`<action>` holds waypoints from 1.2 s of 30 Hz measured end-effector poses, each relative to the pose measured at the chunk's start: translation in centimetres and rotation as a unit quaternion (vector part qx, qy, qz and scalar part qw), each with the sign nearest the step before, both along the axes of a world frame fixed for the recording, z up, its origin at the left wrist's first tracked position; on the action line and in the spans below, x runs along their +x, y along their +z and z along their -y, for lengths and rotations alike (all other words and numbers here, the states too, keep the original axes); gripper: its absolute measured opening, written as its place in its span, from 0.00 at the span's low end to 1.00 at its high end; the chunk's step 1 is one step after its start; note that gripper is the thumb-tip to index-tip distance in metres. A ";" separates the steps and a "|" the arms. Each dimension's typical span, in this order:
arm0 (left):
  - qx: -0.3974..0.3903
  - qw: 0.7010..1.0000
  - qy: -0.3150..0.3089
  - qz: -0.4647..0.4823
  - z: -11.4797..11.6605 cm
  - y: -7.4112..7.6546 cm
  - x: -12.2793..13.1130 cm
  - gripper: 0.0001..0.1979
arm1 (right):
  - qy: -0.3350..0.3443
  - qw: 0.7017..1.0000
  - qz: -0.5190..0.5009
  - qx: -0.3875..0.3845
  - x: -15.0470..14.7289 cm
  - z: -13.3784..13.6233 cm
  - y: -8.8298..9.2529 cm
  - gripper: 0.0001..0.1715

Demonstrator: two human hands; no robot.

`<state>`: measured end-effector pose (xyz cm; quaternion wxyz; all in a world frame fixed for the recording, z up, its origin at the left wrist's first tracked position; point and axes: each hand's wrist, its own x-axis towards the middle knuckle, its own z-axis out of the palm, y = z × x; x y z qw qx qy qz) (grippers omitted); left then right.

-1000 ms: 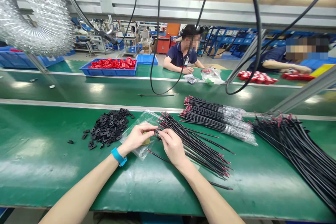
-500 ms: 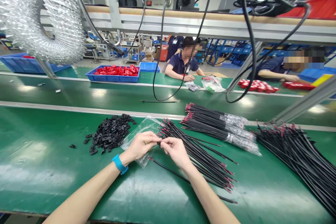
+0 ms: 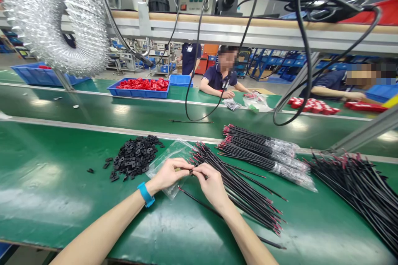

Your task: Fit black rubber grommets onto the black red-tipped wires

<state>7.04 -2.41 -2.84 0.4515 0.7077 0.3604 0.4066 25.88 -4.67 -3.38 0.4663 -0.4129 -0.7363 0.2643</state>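
Note:
My left hand (image 3: 172, 174), with a blue band on its wrist, and my right hand (image 3: 213, 182) meet fingertip to fingertip. Both are closed in a pinch on a small black piece (image 3: 191, 171), mostly hidden by the fingers. Under and behind my left hand lies a clear plastic bag (image 3: 169, 153). Just beyond and right of my right hand a loose bundle of black cables (image 3: 245, 190) with reddish ends is spread out. A single black cable (image 3: 199, 202) runs beneath my right forearm. Left of the hands is a pile of small black plastic pieces with holes (image 3: 135, 157).
Bagged black cable bundles (image 3: 261, 149) lie at the back right, a larger cable heap (image 3: 357, 190) at far right. Beyond the ledge stands a blue tray of red parts (image 3: 139, 87). A co-worker (image 3: 220, 76) sits opposite. A black cord (image 3: 199, 118) hangs overhead.
The whole view has shifted slightly, so things appear farther right. Both hands stay pinched together in the same place, with small finger movements.

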 end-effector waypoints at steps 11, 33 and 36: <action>0.031 0.999 0.016 0.000 0.5 -0.3 0.7 0.11 | 0.015 0.971 -0.150 -0.188 -0.4 -0.8 -1.0 0.08; -0.063 0.995 0.036 0.075 0.0 -0.7 0.0 0.27 | -0.053 0.989 0.132 0.040 -0.2 0.0 -0.9 0.15; -0.048 0.997 0.032 0.057 0.3 -0.4 0.1 0.26 | -0.035 0.991 0.128 0.015 -0.1 0.1 -0.6 0.16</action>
